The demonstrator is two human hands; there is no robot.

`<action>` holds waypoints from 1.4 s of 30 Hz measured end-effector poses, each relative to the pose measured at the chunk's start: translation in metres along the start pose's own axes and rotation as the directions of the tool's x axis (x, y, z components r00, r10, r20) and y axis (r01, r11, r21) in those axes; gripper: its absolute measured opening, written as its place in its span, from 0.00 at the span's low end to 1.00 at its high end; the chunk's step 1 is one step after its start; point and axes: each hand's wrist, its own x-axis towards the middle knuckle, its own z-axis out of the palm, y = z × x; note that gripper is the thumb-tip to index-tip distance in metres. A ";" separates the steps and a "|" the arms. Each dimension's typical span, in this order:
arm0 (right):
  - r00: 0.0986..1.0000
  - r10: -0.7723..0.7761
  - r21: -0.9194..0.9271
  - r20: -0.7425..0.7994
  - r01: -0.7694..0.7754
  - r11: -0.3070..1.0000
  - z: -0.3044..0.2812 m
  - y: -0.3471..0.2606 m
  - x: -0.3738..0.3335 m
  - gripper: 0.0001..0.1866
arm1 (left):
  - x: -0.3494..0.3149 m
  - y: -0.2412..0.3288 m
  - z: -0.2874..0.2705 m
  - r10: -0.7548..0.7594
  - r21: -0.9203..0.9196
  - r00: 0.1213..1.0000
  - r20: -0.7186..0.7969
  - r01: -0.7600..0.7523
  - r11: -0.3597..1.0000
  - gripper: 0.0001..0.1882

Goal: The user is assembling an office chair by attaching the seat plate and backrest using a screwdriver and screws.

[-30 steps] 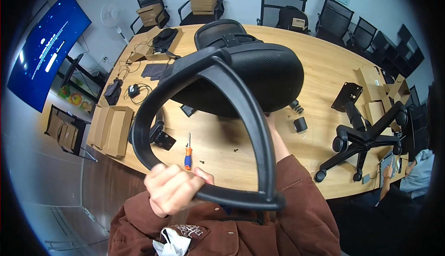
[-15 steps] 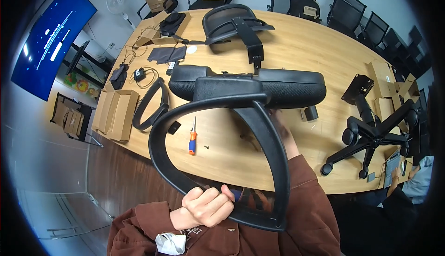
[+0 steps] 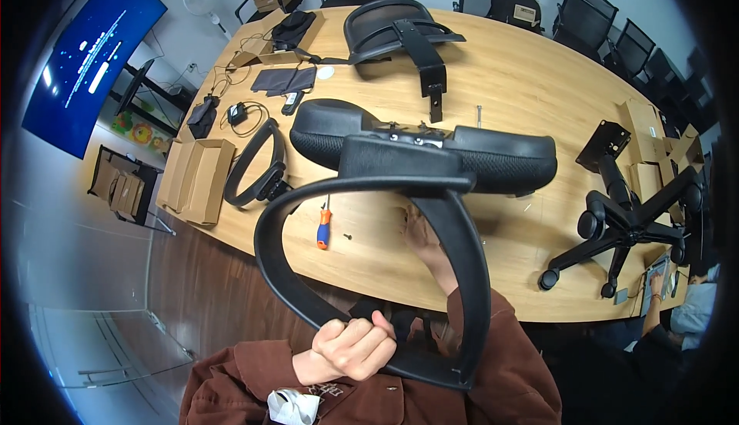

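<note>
My left hand (image 3: pixel 354 348) is wrapped around the lower part of a black loop-shaped armrest (image 3: pixel 269 252). The armrest's upper end joins a black padded chair seat (image 3: pixel 504 155), which is held up above the wooden table, with metal fittings showing along its top edge. Behind the armrest, below the seat, is my right hand (image 3: pixel 423 240); its fingers look stretched out, partly in shadow, and no object shows in them. A screwdriver (image 3: pixel 324 229) with an orange and blue handle lies on the table by the loop, beside a small dark screw (image 3: pixel 348 237).
A second armrest (image 3: pixel 258 167) and an open cardboard box (image 3: pixel 196 182) lie to the left. Farther back is a chair backrest (image 3: pixel 392 28) with a bent bracket. The wheeled chair base (image 3: pixel 631 232) lies at the right, near another person's hand (image 3: pixel 656 282).
My right hand has moved left and nearer, from under the seat's edge to behind the armrest loop. The seat has shifted slightly right and tilted; my left hand keeps its grip.
</note>
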 end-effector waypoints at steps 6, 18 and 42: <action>0.999 0.035 -0.090 0.042 -0.031 0.995 0.033 -0.247 0.208 0.40 | -0.017 0.008 0.010 -0.010 -0.006 1.000 -0.025 0.010 1.000 0.23; 0.955 -0.293 -0.049 -0.045 0.291 0.956 0.131 -0.290 0.224 0.33 | -0.023 -0.005 -0.002 0.033 -0.046 0.997 0.068 -0.030 0.998 0.18; 0.910 -0.195 -0.208 -0.367 0.124 0.970 0.026 -0.101 0.224 0.13 | -0.031 0.009 0.006 0.077 -0.019 0.995 0.066 -0.076 0.997 0.17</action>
